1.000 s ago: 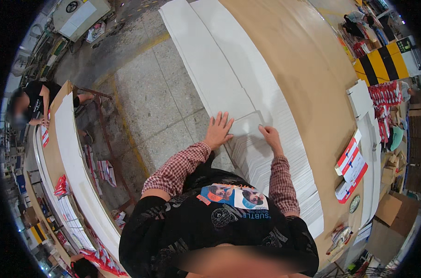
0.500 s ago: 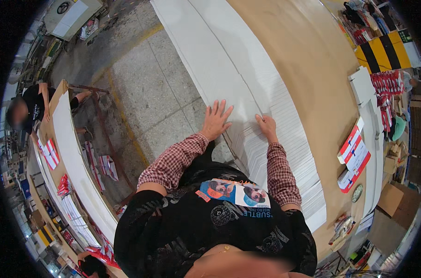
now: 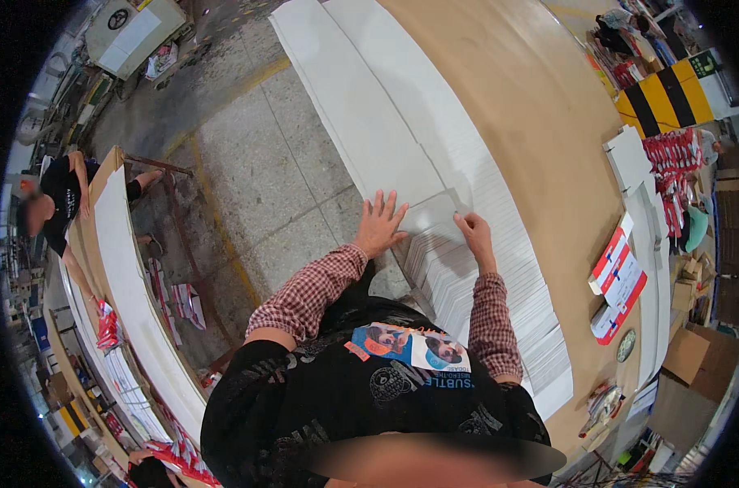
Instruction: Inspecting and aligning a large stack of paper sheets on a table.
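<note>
Long white card sheets (image 3: 369, 106) lie overlapped in a row along the table edge in front of me. Their closely stepped edges (image 3: 512, 301) fan out toward my right side. My left hand (image 3: 379, 225) rests on the near left part of the sheets, its fingers spread and holding nothing. To its right, my right hand (image 3: 477, 238) has thumb and forefinger pressed together at the edge of a white sheet (image 3: 430, 213). The other fingers of that hand are curled in. Both forearms wear checked sleeves.
The brown tabletop (image 3: 532, 146) runs along the right, with a red and white printed carton (image 3: 618, 281) and a round tin (image 3: 627, 346) farther over. On the left, past the concrete floor (image 3: 255, 154), a person (image 3: 64, 199) stands by another table holding a long white stack (image 3: 133, 268).
Both hands have moved slightly nearer to me, with the view shifting a little. A sheet edge now shows between them. The co-worker's arm has moved down along the other table.
</note>
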Available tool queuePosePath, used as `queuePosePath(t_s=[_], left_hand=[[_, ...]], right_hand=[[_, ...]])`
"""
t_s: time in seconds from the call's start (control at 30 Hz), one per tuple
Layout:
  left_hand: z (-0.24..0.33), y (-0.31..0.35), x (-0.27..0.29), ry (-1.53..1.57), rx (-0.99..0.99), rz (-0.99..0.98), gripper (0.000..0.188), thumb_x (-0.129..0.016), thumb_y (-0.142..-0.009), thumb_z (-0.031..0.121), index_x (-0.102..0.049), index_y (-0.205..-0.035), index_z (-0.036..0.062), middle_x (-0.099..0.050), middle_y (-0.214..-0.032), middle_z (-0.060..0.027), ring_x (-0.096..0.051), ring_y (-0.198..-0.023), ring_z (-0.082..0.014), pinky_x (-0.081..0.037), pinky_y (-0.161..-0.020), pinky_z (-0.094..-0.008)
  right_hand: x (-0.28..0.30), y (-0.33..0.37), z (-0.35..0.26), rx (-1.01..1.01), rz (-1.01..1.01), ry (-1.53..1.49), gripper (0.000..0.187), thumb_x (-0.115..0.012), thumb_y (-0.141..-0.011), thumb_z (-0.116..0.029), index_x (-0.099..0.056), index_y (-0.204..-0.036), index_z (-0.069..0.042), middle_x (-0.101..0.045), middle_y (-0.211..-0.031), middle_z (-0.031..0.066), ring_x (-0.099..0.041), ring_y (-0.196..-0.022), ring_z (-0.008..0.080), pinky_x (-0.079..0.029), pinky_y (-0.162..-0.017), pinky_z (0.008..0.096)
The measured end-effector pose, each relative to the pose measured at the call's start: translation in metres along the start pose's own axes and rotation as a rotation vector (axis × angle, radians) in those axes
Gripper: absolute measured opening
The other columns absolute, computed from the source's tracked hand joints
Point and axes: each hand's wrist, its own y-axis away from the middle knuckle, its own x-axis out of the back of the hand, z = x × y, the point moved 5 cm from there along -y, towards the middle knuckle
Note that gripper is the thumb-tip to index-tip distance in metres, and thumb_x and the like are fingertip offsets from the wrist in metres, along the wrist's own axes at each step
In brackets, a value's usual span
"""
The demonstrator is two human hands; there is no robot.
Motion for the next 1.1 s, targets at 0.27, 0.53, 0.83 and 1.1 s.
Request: queuePosePath(t_s=[0.27,0.53,0.83,1.1], left_hand=[[-0.004,-0.002,0.000,-0.011,0.001,-0.004,0.071,-0.059,-0.078,0.044,-0.028,-0.137,0.0189,-0.016,-0.143,-0.0178,-0.015,-0.130,-0.0423,-0.023,-0.098,-0.0595],[0.010,-0.003,0.006,0.018,-0.017,0.092,0.071,-0.059,-0.077,0.043,-0.029,-0.137,0.0182,-0.017,-0.143,-0.0192,-0.016,-0.129,-0.0443,-0.021,-0.098,-0.0603],[0.012,0.006,-0.007,0.006,0.037,0.001,0.073,-0.057,-0.078,0.045,-0.028,-0.137,0.0148,-0.016,-0.142,-0.0210,-0.015,-0.128,-0.0463,-0.021,-0.098,-0.0609],[0.017,0.000,-0.009,-0.011,-0.006,0.005,0.072,-0.056,-0.078,0.046,-0.029,-0.136,0.0140,-0.016,-0.142,-0.0212,-0.014,-0.128,-0.0465,-0.021,-0.098,-0.0608]], right_hand=[[-0.028,-0.010,0.019,0.173,-0.073,0.198,0.057,-0.056,-0.077,-0.052,-0.052,-0.061,0.003,-0.044,-0.051,0.0145,-0.044,-0.049,0.0225,-0.033,-0.050,0.0384],[-0.021,-0.009,0.024,0.151,-0.090,0.257,0.052,-0.059,-0.075,-0.050,-0.057,-0.067,0.001,-0.053,-0.058,0.0148,-0.051,-0.053,0.0238,-0.038,-0.052,0.0364],[0.022,0.026,-0.020,0.036,0.008,0.034,0.040,-0.071,-0.070,-0.037,-0.055,-0.071,-0.001,-0.057,-0.064,0.0104,-0.055,-0.060,0.0202,-0.043,-0.057,0.0322],[-0.016,-0.003,0.032,0.081,-0.121,0.267,0.060,-0.056,-0.075,-0.055,-0.053,-0.065,0.004,-0.052,-0.059,0.0173,-0.050,-0.057,0.0277,-0.040,-0.056,0.0379]])
